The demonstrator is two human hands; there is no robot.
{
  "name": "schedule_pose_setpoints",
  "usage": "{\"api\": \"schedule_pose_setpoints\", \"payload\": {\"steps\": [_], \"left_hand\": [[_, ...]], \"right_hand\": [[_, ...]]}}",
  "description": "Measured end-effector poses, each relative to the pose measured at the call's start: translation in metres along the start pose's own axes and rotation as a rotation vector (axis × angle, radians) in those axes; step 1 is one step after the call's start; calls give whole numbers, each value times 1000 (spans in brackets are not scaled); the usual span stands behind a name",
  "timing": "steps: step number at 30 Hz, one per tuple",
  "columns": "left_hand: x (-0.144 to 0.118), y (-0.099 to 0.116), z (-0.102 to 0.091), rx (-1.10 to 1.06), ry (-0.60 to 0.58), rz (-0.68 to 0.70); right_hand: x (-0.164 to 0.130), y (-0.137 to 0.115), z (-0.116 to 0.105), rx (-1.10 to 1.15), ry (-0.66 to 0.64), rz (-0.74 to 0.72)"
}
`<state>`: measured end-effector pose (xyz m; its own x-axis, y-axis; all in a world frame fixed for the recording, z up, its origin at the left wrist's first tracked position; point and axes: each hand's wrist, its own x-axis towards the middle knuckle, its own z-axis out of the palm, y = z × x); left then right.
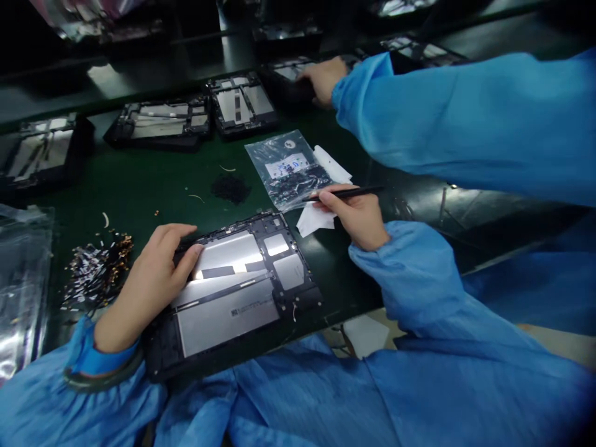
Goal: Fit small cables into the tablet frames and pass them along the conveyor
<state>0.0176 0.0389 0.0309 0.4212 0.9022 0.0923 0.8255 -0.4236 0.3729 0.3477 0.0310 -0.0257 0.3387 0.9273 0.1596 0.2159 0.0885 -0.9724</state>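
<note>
Dark green bench (153, 180), near edge: left hand (149, 282) flat on opened tablet (237, 292), stiff, fragile, best gripped by frame edges; right hand (356, 214) pinching black stylus (349, 193).

The white label on the clear plastic bag (289, 169) carries blue handwriting, too blurred to read.

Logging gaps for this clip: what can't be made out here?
Head view only:
- Bag label: too small to read.
- Black pile: single pieces too small to tell.
- Tablet left edge: hidden under left hand.
- Tool tip: lost against the bag; right hand holds it.
- Co-worker's hand: what it touches is dark and blurred.
</note>
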Motion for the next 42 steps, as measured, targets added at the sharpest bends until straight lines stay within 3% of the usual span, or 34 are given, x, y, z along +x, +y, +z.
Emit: {"api": "schedule_pose_setpoints", "payload": {"steps": [3, 9, 12, 18, 24, 28, 31, 37, 42], "left_hand": [[-4, 11, -7, -123, 84, 20], [-13, 53, -15, -778, -198, -135], [-20, 60, -12, -872, -180, -202], [-33, 54, -7, -952, -132, -364], [-37, 53, -6, -1024, -151, -365], [-38, 52, -8, -1051, -173, -359], [-42, 47, -10, -924, -133, -346], [-63, 24, -16, -669, -37, -414], [-82, 9, -28, -708, 20, -553]], "right_hand": [[-13, -26, 10, 141, -71, 82], [-36, -78, 60, 354, -448, 216], [-41, -91, 82, 446, -588, 341], [-43, -95, 100, 524, -670, 590], [-44, -94, 106, 573, -687, 695], [-43, -95, 105, 564, -695, 700], [-39, -95, 104, 538, -670, 671], [-23, -81, 116, 271, -452, 307], [-19, -78, 124, 63, -442, 197]]}}
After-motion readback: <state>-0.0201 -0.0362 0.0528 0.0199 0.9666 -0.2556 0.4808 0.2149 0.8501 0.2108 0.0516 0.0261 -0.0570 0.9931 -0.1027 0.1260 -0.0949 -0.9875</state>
